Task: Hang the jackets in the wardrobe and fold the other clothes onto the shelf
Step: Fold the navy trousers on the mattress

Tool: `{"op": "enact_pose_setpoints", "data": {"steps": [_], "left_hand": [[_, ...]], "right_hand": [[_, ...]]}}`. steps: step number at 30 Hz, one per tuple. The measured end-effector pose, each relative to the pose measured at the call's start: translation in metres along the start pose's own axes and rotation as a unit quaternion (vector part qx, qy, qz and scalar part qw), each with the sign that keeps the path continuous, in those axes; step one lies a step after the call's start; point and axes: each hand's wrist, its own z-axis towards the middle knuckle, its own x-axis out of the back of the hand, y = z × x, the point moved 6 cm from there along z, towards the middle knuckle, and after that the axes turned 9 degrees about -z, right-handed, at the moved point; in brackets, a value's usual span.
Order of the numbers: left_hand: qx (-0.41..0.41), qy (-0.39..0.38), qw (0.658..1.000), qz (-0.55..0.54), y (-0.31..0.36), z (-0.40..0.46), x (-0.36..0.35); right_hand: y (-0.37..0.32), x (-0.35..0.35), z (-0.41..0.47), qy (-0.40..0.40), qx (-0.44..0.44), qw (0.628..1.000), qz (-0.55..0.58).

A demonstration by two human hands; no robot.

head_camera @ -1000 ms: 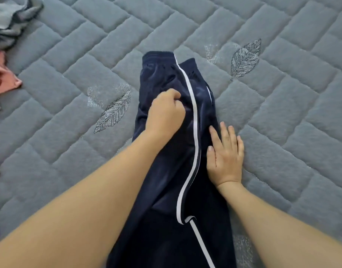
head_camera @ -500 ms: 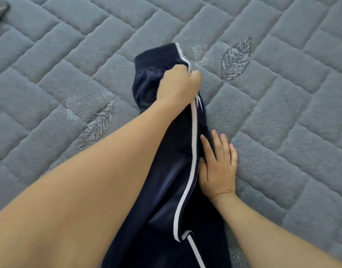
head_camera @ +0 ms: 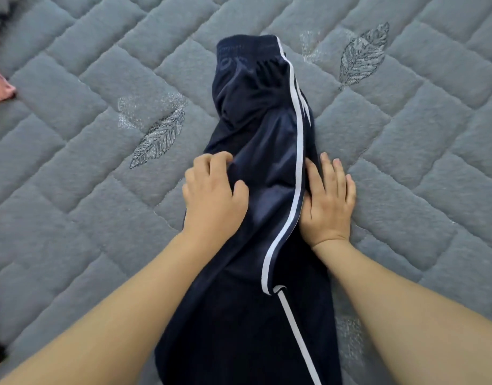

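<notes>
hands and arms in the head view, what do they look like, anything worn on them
Both forearms are bare as far as the frame shows: no sleeves, cuffs or gloves in view. The left hand and right hand carry no visible rings, watch, bracelet or wrist band. The nails look short and unpainted, as far as they can be made out. No markings show on either arm.

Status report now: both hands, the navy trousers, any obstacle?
Left hand gripping navy trousers. Right hand flat, pressing their striped edge. Trousers unfolded on quilted bed. No obstacle.
</notes>
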Motion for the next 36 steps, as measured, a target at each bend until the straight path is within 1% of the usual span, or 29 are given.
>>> {"op": "enact_pose_setpoints", "data": {"steps": [2, 3, 5, 6, 8, 9, 10, 11, 13, 15, 17, 18, 19, 20, 21, 22, 23, 24, 25, 26, 27, 28, 29, 30, 31, 32, 33, 35, 36], "left_hand": [[0.119, 0.022, 0.993, 0.013, -0.031, -0.035, 0.003], [0.157, 0.028, 0.987, 0.027, -0.043, -0.054, 0.005], [0.218, 0.033, 0.975, 0.028, -0.063, -0.089, 0.011], [0.248, 0.034, 0.968, 0.007, -0.070, -0.104, 0.014], [0.293, 0.028, 0.954, -0.052, -0.082, -0.124, 0.017], [0.302, 0.023, 0.950, -0.073, -0.086, -0.128, 0.018], [0.307, 0.017, 0.948, -0.086, -0.091, -0.131, 0.019], [0.310, 0.009, 0.946, -0.098, -0.094, -0.133, 0.020], [0.322, -0.013, 0.934, -0.154, -0.099, -0.132, 0.019], [0.324, -0.020, 0.922, -0.209, -0.100, -0.129, 0.019], [0.305, -0.020, 0.928, -0.213, -0.096, -0.125, 0.022], [0.290, -0.018, 0.934, -0.206, -0.093, -0.123, 0.023], [0.276, -0.016, 0.941, -0.196, -0.090, -0.122, 0.023], [0.262, -0.015, 0.948, -0.182, -0.087, -0.122, 0.022], [0.249, -0.020, 0.955, -0.161, -0.083, -0.124, 0.020], [0.236, -0.030, 0.962, -0.137, -0.079, -0.127, 0.015], [0.223, -0.046, 0.968, -0.108, -0.075, -0.131, 0.010], [0.210, -0.070, 0.973, -0.070, -0.071, -0.136, 0.002], [0.195, -0.097, 0.976, -0.024, -0.068, -0.142, -0.006], [0.181, -0.123, 0.975, 0.030, -0.067, -0.148, -0.013], [0.171, -0.143, 0.971, 0.083, -0.068, -0.153, -0.018], [0.167, -0.148, 0.967, 0.124, -0.071, -0.156, -0.020], [0.167, -0.135, 0.966, 0.146, -0.074, -0.156, -0.020], [0.166, -0.106, 0.969, 0.150, -0.074, -0.154, -0.017], [0.161, -0.065, 0.975, 0.137, -0.073, -0.149, -0.013], [0.156, -0.027, 0.981, 0.117, -0.070, -0.141, -0.011], [0.158, -0.007, 0.983, 0.095, -0.068, -0.131, -0.011], [0.185, 0.001, 0.981, 0.055, -0.064, -0.104, -0.014], [0.198, 0.005, 0.979, 0.038, -0.062, -0.089, -0.015]], "right_hand": [[0.000, 0.001, -0.002, 0.006, -0.001, 1.000, 0.017], [0.000, 0.004, -0.001, 0.009, 0.001, 0.999, 0.034], [-0.001, 0.015, 0.000, 0.012, 0.003, 0.996, 0.091], [0.000, 0.023, -0.003, 0.021, 0.000, 0.992, 0.126], [0.004, 0.041, -0.024, 0.054, -0.034, 0.980, 0.188], [0.004, 0.048, -0.040, 0.052, -0.065, 0.974, 0.210], [-0.001, 0.052, -0.061, 0.016, -0.084, 0.969, 0.230], [-0.009, 0.053, -0.083, -0.039, -0.074, 0.965, 0.249], [-0.028, 0.058, -0.121, -0.135, 0.007, 0.959, 0.250], [-0.040, 0.061, -0.140, -0.193, 0.078, 0.960, 0.186], [-0.044, 0.064, -0.144, -0.224, 0.115, 0.958, 0.138], [-0.040, 0.065, -0.143, -0.235, 0.099, 0.957, 0.135], [-0.030, 0.067, -0.141, -0.243, 0.057, 0.958, 0.138], [-0.015, 0.066, -0.139, -0.260, 0.000, 0.956, 0.138], [0.001, 0.063, -0.139, -0.293, -0.056, 0.946, 0.124], [0.015, 0.062, -0.143, -0.340, -0.095, 0.931, 0.098], [0.025, 0.061, -0.150, -0.395, -0.111, 0.909, 0.074], [0.031, 0.060, -0.159, -0.445, -0.116, 0.886, 0.059], [0.035, 0.061, -0.165, -0.477, -0.119, 0.869, 0.051], [0.038, 0.063, -0.164, -0.480, -0.120, 0.868, 0.048], [0.039, 0.064, -0.157, -0.451, -0.115, 0.884, 0.046], [0.041, 0.066, -0.144, -0.390, -0.113, 0.913, 0.048], [0.041, 0.069, -0.129, -0.315, -0.112, 0.941, 0.057], [0.038, 0.071, -0.114, -0.246, -0.106, 0.961, 0.068], [0.033, 0.070, -0.101, -0.202, -0.083, 0.973, 0.069], [0.024, 0.064, -0.087, -0.184, -0.049, 0.980, 0.060], [0.014, 0.054, -0.074, -0.188, -0.015, 0.981, 0.049], [0.002, 0.030, -0.053, -0.207, 0.018, 0.978, 0.020], [0.002, 0.019, -0.043, -0.199, 0.022, 0.980, 0.005]]}}
